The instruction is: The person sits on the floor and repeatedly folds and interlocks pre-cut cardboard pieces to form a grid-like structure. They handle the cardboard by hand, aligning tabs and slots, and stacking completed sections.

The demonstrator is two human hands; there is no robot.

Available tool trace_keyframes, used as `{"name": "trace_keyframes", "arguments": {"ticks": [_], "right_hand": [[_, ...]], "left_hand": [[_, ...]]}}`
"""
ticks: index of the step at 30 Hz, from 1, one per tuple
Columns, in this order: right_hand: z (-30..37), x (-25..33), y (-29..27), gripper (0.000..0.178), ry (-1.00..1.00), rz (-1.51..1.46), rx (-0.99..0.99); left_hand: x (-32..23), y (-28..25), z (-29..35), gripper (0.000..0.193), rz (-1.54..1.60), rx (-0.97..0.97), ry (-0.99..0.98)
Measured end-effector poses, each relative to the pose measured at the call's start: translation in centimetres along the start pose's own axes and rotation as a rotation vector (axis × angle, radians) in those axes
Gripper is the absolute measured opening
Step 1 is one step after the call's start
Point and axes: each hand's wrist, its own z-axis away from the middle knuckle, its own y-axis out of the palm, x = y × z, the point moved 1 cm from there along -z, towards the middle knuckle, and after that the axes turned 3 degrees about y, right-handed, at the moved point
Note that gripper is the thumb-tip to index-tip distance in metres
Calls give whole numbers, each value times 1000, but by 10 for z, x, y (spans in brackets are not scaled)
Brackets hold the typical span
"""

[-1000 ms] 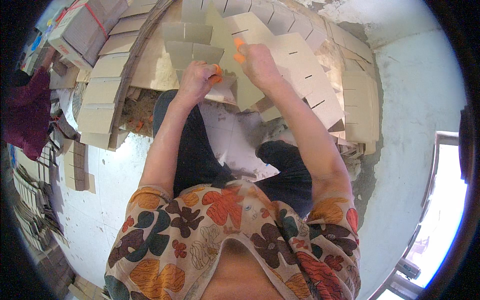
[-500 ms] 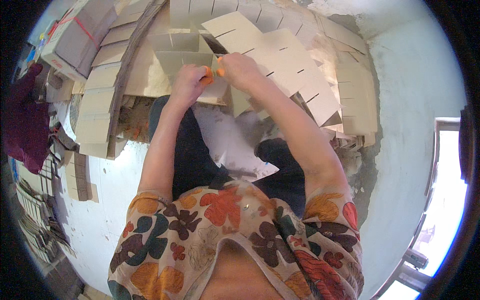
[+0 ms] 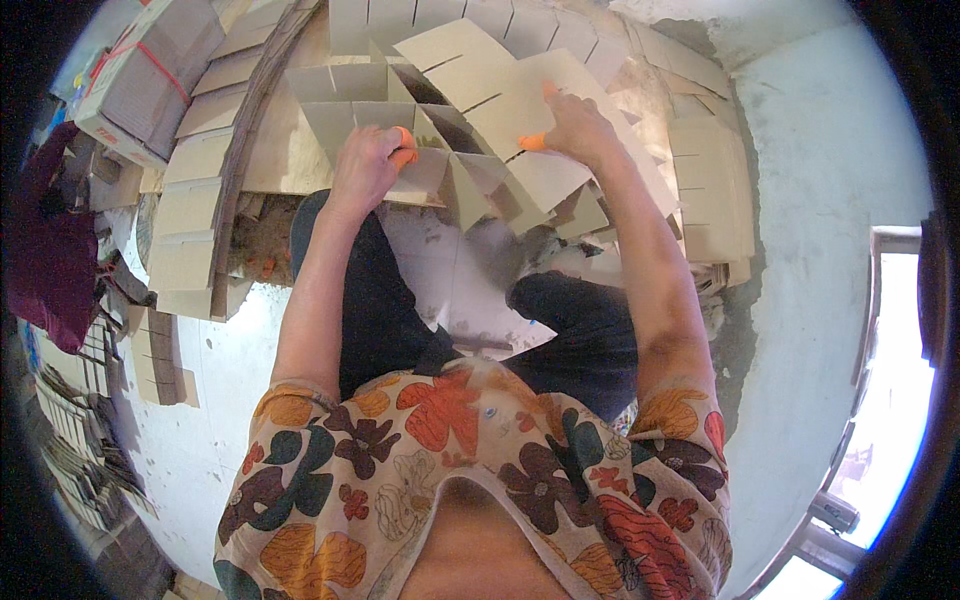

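Observation:
Partly interlocked cardboard dividers [image 3: 345,84] stand in a grid of cells in front of me. My left hand [image 3: 368,168] is closed at the grid's near side, its orange-covered fingertips pinching the edge of a cardboard strip. To the right lie flat slotted cardboard sheets [image 3: 470,62], fanned over one another and slanting toward me. Over these sheets is my right hand [image 3: 580,130], thumb and forefinger spread wide, both tips in orange covers. Its thumb tip is at a slot in the sheet; whether it presses on it I cannot tell.
Stacked slotted cardboard [image 3: 190,180] runs along the left, beside a carton with red strapping [image 3: 150,80]. More sheets [image 3: 710,190] lean near the wall [image 3: 830,160] at right. Dark red cloth [image 3: 50,260] hangs at far left. My knees [image 3: 570,310] are below the work.
My right hand has moved right, away from my left hand, and its fingers have spread over the flat sheets. More of the divider grid shows between the hands. My left hand stays nearly in place.

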Motion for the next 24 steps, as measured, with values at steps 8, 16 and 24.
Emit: {"name": "trace_keyframes", "arguments": {"ticks": [8,16,24], "right_hand": [[-11,-9,7,81,-6,-64,-74],[-77,25,-5,90,54,-235,-99],[-109,-11,-16,66,22,-475,-323]], "left_hand": [[3,3,-4,11,14,24,-9],[10,5,5,12,-13,-34,41],[-3,-4,5,25,23,85,36]]}}
